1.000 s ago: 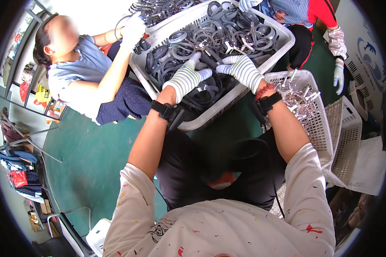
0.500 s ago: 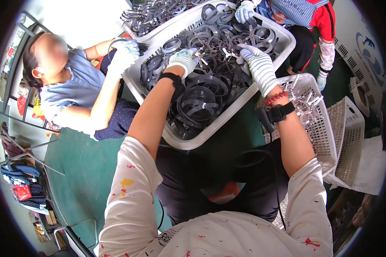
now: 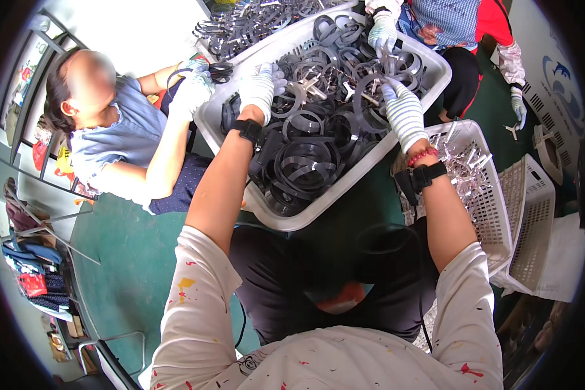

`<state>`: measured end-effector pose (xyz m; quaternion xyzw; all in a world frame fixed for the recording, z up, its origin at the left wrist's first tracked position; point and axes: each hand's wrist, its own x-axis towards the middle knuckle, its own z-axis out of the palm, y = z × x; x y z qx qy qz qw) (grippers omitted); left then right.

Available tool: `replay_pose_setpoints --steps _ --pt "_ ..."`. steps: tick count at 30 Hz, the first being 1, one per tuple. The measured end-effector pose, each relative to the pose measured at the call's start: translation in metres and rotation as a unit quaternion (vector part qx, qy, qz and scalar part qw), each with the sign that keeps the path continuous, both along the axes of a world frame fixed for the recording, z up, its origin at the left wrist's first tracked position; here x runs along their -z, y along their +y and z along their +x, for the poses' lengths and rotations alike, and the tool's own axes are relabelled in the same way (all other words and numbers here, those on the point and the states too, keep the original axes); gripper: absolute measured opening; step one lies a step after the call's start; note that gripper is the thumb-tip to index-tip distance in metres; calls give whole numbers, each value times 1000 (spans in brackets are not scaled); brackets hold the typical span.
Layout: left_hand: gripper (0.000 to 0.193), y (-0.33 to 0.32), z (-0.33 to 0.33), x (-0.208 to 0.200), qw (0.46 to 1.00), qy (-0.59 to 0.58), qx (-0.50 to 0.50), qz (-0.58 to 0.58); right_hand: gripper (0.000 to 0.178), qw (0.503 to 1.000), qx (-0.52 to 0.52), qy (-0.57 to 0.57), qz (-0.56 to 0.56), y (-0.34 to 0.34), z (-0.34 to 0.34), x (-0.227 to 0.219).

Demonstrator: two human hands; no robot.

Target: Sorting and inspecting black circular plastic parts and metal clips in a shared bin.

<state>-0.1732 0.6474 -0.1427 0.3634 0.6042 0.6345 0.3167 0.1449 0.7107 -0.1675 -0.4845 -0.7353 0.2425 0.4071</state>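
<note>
A large white plastic basket (image 3: pixel 291 222) stands before me, heaped with black flat rings (image 3: pixel 305 159) and several small pale branched pieces (image 3: pixel 314 88). Over its left part is my left hand (image 3: pixel 260 89), in a striped white glove, with fingers apart and no object visible in them. My right hand (image 3: pixel 404 114), gloved alike, is at the right side of the heap. Its fingertips are closed on the edge of a black ring (image 3: pixel 359 112), which stands tilted above the other rings. Part of that grip is hidden by the fingers.
To the right, a white basket (image 3: pixel 500 218) holds pale branched pieces, with another basket (image 3: pixel 536 224) beside it. A co-worker at left (image 3: pixel 120 130) holds black rings. Another at far right reaches into the heap; a pale branched piece (image 3: pixel 513 132) is below that person's other hand.
My left hand has moved left and up, away from the middle of the heap. My right hand has come down slightly, and a black ring now shows upright at its fingertips.
</note>
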Motion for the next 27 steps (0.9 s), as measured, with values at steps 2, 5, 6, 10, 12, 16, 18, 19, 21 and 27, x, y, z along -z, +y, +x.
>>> replay_pose_setpoints --steps 2,5,6,10,12,16,18,19,21,27 --pt "35 -13 -3 -3 996 -86 1 -10 32 955 -56 214 -197 -14 -9 -16" --pt "37 -23 0 -10 994 -108 1 -26 35 935 -132 216 -250 -27 -23 -23" --pt "38 -26 2 -14 991 -128 9 -30 35 911 -189 241 -278 -27 -28 -20" --pt "40 -22 24 -27 977 -179 97 -69 32 912 -304 264 -72 -13 -56 30" --pt "44 -21 29 -33 969 -205 107 -89 32 949 -287 95 -92 -17 -55 29" --pt "43 -29 30 -27 974 -198 91 -58 33 885 -355 152 -261 -37 -52 7" --pt "38 -33 41 -23 987 -129 67 -68 33 853 -340 196 -345 -41 -48 7" --pt "32 -31 46 -21 991 -96 48 -75 32 902 -354 157 -192 -41 -48 10" --pt "30 -38 42 -15 989 -134 30 -62 30 924 -348 81 -137 -64 -54 -14" --pt "48 -45 60 -11 971 -215 99 -17 34 882 -278 220 -310 -58 -51 -8"
